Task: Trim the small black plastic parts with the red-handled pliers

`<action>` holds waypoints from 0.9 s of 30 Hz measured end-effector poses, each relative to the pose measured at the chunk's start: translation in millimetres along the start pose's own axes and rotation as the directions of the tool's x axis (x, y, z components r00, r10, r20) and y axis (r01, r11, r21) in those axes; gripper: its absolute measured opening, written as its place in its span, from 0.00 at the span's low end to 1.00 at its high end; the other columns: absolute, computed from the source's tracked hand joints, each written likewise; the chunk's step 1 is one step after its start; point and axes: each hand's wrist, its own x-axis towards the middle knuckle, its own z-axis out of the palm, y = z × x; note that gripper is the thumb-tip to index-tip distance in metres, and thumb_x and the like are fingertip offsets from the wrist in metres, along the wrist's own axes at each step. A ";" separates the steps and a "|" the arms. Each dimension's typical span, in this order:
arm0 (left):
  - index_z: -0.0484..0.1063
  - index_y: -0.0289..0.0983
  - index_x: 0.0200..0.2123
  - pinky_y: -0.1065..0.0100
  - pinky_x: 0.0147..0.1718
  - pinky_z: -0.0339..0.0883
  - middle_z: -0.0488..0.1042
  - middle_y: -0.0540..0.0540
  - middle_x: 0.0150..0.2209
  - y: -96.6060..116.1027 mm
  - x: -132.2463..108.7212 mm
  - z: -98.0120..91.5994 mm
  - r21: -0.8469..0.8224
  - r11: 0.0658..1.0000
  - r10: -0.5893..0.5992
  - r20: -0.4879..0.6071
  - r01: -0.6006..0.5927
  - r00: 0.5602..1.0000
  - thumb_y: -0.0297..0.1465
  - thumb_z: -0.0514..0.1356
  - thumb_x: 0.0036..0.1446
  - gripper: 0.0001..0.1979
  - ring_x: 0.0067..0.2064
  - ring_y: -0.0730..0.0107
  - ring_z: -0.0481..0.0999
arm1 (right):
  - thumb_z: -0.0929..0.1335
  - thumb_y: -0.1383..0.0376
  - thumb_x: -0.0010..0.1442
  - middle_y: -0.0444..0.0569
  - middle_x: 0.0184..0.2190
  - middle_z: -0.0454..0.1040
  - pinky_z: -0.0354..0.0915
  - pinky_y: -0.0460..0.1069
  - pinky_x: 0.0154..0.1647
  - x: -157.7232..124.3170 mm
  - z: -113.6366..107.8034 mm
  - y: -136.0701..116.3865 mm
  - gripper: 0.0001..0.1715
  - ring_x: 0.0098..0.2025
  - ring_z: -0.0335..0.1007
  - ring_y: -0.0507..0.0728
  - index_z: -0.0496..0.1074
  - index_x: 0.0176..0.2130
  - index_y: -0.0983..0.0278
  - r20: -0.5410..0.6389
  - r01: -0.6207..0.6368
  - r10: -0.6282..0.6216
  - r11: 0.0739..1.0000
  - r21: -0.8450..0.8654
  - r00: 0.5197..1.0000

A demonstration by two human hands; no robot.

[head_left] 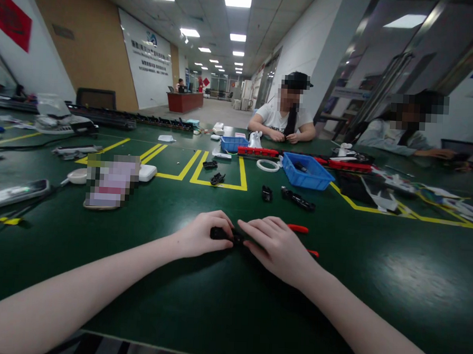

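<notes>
Low over the table's near middle, my left hand [205, 234] is closed around a small black plastic part [219, 233], thumb in front and fingers curled over it. The part's dark right end shows between both hands. My right hand [276, 246] is beside that end, index finger stretched out above it and thumb apart below, close to or touching it. Two red handles [298, 229] of a hand tool stick out from behind my right hand. The rest of that tool is hidden.
Beyond my hands lie loose black parts [266, 193] and a longer black piece [299, 199]. Farther back are a blue bin [306, 172], a white ring [268, 165] and red strips [257, 151]. Left are phones [15, 194] and cables. Two people sit across the table.
</notes>
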 end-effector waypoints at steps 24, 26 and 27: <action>0.75 0.36 0.39 0.62 0.49 0.67 0.73 0.44 0.46 -17.3 3.8 -14.2 0.162 0.986 0.048 -0.015 -0.045 0.999 0.31 0.64 0.59 0.06 0.47 0.64 0.74 | 0.62 0.50 0.62 0.54 0.42 0.74 0.70 0.53 0.32 -38.5 0.7 56.0 0.22 0.38 0.73 0.60 0.70 0.45 0.62 0.052 -0.365 0.367 0.930 -0.046 0.929; 0.75 0.36 0.39 0.61 0.50 0.67 0.73 0.44 0.46 -16.6 3.5 -14.5 0.141 0.989 0.037 -0.012 -0.035 0.999 0.31 0.63 0.59 0.06 0.47 0.64 0.74 | 0.62 0.51 0.63 0.54 0.43 0.73 0.70 0.51 0.30 -36.4 -2.7 50.8 0.21 0.36 0.73 0.59 0.68 0.47 0.61 0.028 -0.387 0.387 0.922 0.000 0.922; 0.75 0.36 0.39 0.61 0.50 0.67 0.73 0.44 0.46 -16.2 3.4 -14.6 0.130 0.991 0.031 -0.010 -0.029 0.999 0.30 0.63 0.59 0.06 0.48 0.64 0.74 | 0.63 0.51 0.63 0.53 0.44 0.73 0.70 0.51 0.31 -35.5 -4.3 48.0 0.21 0.36 0.73 0.58 0.67 0.48 0.61 0.024 -0.388 0.388 0.921 0.018 0.921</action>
